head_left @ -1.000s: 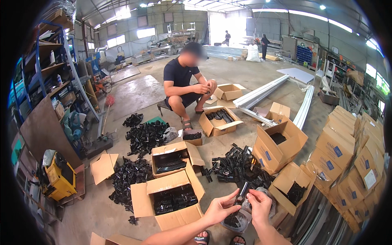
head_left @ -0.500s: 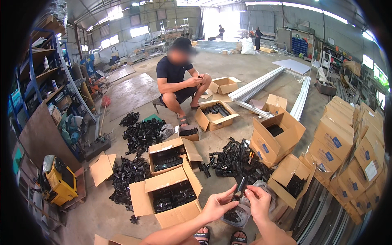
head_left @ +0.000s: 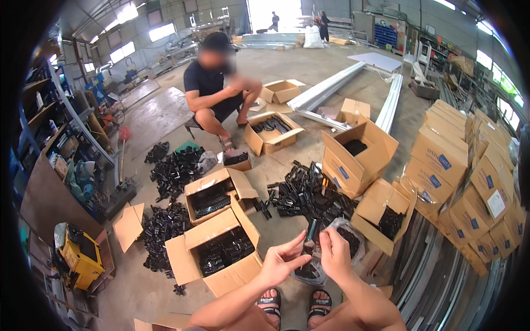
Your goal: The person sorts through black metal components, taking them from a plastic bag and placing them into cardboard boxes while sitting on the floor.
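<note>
Near the lower edge, the left hand (head_left: 281, 260) and the right hand (head_left: 334, 255) are meeting over a clear plastic bag (head_left: 331, 251) of black parts. Both grips are pinching a slim black part (head_left: 311, 230), holding it upright between them above the person's sandals (head_left: 292, 306). Just beyond, an open cardboard box (head_left: 218, 256) of black parts is sitting on the concrete floor (head_left: 165, 118), beside a loose heap of black parts (head_left: 309, 193). Farther off, a seated person (head_left: 218, 91) is working by another open box (head_left: 271, 132), with long pale metal profiles (head_left: 331, 88) lying behind.
</note>
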`<state>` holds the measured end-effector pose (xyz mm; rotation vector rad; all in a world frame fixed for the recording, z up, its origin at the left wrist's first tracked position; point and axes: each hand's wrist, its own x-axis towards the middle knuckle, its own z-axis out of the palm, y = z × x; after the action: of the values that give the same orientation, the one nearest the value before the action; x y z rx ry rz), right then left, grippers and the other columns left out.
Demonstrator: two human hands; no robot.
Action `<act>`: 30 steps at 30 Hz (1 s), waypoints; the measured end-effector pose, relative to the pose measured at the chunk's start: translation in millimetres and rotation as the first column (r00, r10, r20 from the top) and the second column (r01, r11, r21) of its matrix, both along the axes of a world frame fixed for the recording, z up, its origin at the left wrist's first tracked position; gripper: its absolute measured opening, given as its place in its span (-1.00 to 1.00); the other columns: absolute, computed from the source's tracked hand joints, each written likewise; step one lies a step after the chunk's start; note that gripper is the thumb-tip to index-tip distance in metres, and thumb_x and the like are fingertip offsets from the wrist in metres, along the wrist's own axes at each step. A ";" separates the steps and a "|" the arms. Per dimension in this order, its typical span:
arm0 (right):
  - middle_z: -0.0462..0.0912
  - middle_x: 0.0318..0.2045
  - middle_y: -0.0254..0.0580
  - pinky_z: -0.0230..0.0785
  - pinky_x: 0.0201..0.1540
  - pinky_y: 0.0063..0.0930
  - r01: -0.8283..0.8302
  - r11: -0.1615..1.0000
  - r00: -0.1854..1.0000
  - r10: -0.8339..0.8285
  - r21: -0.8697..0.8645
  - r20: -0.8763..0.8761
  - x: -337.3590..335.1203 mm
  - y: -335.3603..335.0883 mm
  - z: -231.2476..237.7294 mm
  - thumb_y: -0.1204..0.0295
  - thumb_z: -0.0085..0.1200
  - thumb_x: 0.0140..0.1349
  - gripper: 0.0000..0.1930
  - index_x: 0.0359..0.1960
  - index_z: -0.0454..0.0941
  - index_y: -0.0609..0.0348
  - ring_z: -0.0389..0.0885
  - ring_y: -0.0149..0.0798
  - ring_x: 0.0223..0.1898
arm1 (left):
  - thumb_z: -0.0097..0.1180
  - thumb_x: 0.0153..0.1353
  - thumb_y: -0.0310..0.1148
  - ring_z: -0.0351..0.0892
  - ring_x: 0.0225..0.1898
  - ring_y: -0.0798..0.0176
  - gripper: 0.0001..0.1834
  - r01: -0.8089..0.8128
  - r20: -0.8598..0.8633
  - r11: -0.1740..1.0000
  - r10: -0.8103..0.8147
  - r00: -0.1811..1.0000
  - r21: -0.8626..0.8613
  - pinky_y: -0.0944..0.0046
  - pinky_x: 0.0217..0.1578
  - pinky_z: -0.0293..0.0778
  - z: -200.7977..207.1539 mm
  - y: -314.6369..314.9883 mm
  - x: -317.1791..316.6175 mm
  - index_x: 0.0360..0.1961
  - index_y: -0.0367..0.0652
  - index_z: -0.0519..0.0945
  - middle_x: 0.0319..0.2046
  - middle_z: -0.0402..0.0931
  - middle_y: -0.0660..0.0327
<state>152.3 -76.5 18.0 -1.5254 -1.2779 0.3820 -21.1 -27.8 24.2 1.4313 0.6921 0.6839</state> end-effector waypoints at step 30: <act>0.63 -0.42 -0.04 0.46 -0.41 -0.36 -0.123 0.992 0.989 0.120 0.028 0.086 7.1 -12.9 17.3 0.48 0.10 0.33 -0.88 -0.22 0.52 0.29 0.64 -0.16 -0.46 | 0.25 0.27 -0.60 0.25 -0.35 0.66 -0.26 0.013 0.072 0.991 -0.003 0.997 -0.131 0.60 -0.24 0.28 -3.4 0.1 -4.5 0.44 -0.03 0.30 -0.40 0.44 0.54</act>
<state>159.4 -89.4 35.3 -1.4525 -1.4414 0.3761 -25.7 -27.7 20.8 1.2826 0.6633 0.6679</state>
